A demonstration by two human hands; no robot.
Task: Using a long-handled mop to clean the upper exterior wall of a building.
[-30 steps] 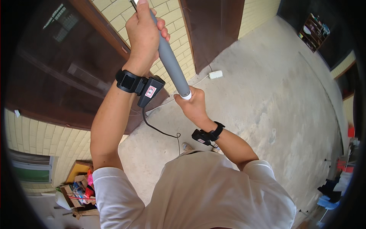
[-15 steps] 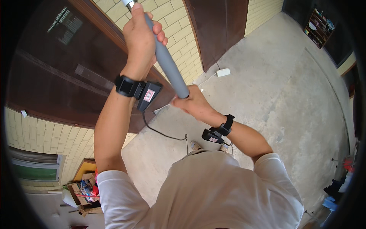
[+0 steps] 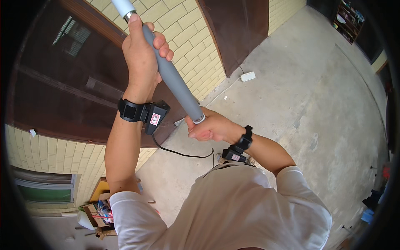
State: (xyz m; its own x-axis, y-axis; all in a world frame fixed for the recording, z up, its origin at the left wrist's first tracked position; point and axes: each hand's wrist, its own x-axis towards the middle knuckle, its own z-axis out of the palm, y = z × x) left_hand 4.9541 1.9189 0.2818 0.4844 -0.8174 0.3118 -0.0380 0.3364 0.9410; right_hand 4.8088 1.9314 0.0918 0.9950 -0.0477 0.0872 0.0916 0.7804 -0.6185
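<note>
A long pole with a grey padded grip (image 3: 177,85) slants from the upper left toward my middle. Above the grip its tube is pale blue-white, joined by a shiny metal collar. My left hand (image 3: 143,52) is wrapped round the upper part of the grip, thumb lying along it toward the collar. At the lower end, by a whitish ring, my right hand (image 3: 212,125) closes round the pole, its fingers curled. The pole's far end lies outside the picture. Each wrist wears a black strap with a small black box; a cable hangs from the left one.
Dark brown door panels (image 3: 54,87) and a cream brick wall (image 3: 183,21) stand ahead and to the left. A white power strip (image 3: 248,76) lies on the concrete floor (image 3: 283,104). Boxes and clutter (image 3: 100,214) sit at lower left, a shelf (image 3: 349,21) at far upper right.
My left hand and the pole have shifted left and a little down in the picture. My right hand is slightly lower, and the whitish ring at the pole's lower end now shows.
</note>
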